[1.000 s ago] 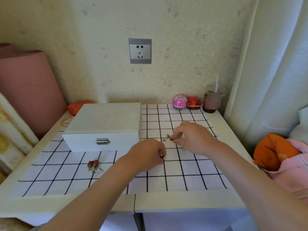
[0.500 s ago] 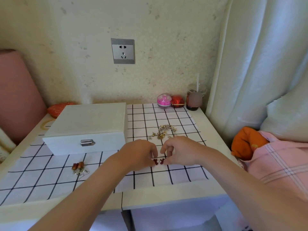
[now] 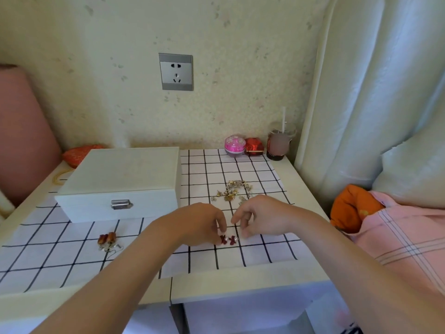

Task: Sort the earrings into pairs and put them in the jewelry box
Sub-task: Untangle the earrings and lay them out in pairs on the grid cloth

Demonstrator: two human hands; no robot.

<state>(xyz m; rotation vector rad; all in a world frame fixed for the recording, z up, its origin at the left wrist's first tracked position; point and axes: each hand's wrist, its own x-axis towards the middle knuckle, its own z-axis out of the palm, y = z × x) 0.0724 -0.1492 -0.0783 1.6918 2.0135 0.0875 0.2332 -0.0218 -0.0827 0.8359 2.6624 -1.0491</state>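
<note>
Red earrings (image 3: 228, 239) now lie paired below the fingers (image 3: 223, 228), ready for the box (image 3: 120, 179). Right hand (image 3: 262, 218) loose, empty; left hand (image 3: 197, 225) grip unclear.

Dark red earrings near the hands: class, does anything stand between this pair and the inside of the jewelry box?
Yes: the jewelry box is closed, lid down, metal latch at its front. On the checked cloth between the dark red earrings and the box, nothing visible lies.

Two red earrings (image 3: 228, 239) lie side by side on the checked cloth (image 3: 265, 251) of the bench (image 3: 240, 283); curled fingertips of the left hand (image 3: 199, 222) touch one, the right hand (image 3: 262, 218) hovers just beside the other, near the closed white jewelry box (image 3: 120, 182)
</note>
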